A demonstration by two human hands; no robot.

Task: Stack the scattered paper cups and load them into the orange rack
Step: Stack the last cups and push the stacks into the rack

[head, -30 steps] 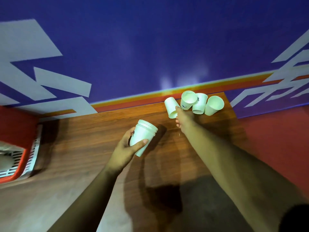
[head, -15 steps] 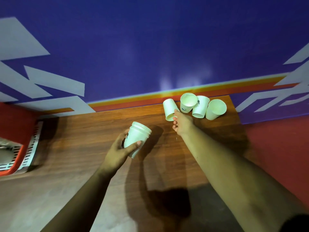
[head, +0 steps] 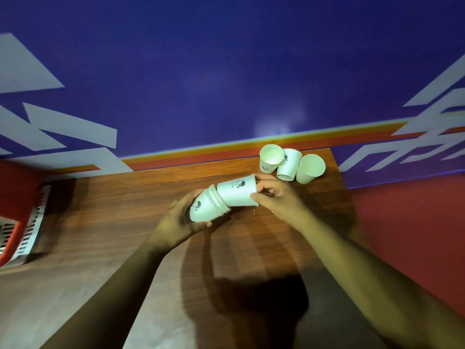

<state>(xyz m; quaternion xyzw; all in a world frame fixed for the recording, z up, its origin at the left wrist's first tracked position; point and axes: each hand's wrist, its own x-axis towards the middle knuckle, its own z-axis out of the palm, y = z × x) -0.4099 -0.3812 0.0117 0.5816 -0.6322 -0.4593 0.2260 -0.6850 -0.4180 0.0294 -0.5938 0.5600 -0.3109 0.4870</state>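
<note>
Our left hand [head: 180, 222] grips the stack of nested cups [head: 207, 206], tilted with its rims pointing toward two o'clock. Our right hand [head: 273, 195] pinches a single cup [head: 236, 193] by its rim end, and that cup's base meets the mouth of the stack; we cannot tell how far it is seated. Both are held above the wooden table [head: 113, 222], near its middle. At one o'clock from the hands, three loose cups [head: 289, 163] cluster near the table's far right corner, touching one another. At nine o'clock, at the table's left edge, the orange rack [head: 17, 233] is partly in view.
</note>
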